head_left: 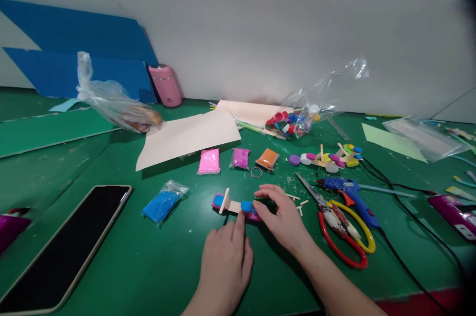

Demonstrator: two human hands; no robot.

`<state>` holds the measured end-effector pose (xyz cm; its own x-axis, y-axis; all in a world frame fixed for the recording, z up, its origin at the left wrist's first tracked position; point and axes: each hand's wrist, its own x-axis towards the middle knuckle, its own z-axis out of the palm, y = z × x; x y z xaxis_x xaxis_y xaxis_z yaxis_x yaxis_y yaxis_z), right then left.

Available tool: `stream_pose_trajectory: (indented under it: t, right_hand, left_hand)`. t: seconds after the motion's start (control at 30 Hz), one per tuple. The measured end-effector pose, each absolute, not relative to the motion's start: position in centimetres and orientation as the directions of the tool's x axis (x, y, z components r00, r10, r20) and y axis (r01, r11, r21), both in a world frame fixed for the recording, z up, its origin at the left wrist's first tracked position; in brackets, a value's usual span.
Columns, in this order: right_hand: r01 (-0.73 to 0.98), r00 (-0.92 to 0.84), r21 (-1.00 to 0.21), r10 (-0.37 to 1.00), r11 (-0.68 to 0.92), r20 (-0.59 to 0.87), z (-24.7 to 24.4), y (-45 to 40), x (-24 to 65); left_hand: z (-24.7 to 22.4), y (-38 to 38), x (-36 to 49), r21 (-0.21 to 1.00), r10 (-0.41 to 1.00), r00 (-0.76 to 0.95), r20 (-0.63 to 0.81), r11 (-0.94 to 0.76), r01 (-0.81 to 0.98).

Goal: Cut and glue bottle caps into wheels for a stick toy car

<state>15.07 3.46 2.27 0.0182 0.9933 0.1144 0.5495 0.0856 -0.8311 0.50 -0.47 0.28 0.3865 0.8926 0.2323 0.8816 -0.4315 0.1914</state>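
Note:
A small craft stick piece [233,206] lies on the table in front of me. It carries a blue clay lump [218,200] over pink at its left end, a short upright wooden stick [224,201], and another blue lump [246,206] over purple at its right. With the index finger stretched out and the others loosely bent, my left hand [225,256] touches the near side of the right blue lump. On that lump's right side rests the thumb of my right hand [280,212], its fingers spread apart and curved behind. Part of the purple base is hidden.
Scissors [340,226] and a blue glue gun [351,194] with a cord lie right. Clay packets, pink [208,161], purple [240,158], orange [267,158] and blue [163,202], lie around. A similar colourful craft [327,159] sits farther back. A phone [70,246] lies left.

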Motion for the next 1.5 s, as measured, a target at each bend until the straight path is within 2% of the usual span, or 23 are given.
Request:
stream_pose_trajectory:
  t: [0.4, 0.97, 1.5]
  right_hand:
    - [0.536, 0.011, -0.84, 0.994, 0.083, 0.105, 2.0, 3.5, 15.3]
    - [0.542, 0.017, -0.837, 0.995, 0.072, 0.097, 2.3, 3.6, 14.9]
    - [0.416, 0.037, -0.904, 0.992, 0.098, 0.124, 1.7, 3.1, 16.4]
  left_hand:
    - [0.2, -0.5, 0.5, 0.195, 0.897, 0.393, 0.2, -0.43, 0.882]
    - [0.4, -0.5, 0.5, 0.189, 0.896, 0.382, 0.228, -0.425, 0.885]
    - [0.0, -0.4, 0.4, 0.159, 0.878, 0.408, 0.25, -0.453, 0.877]
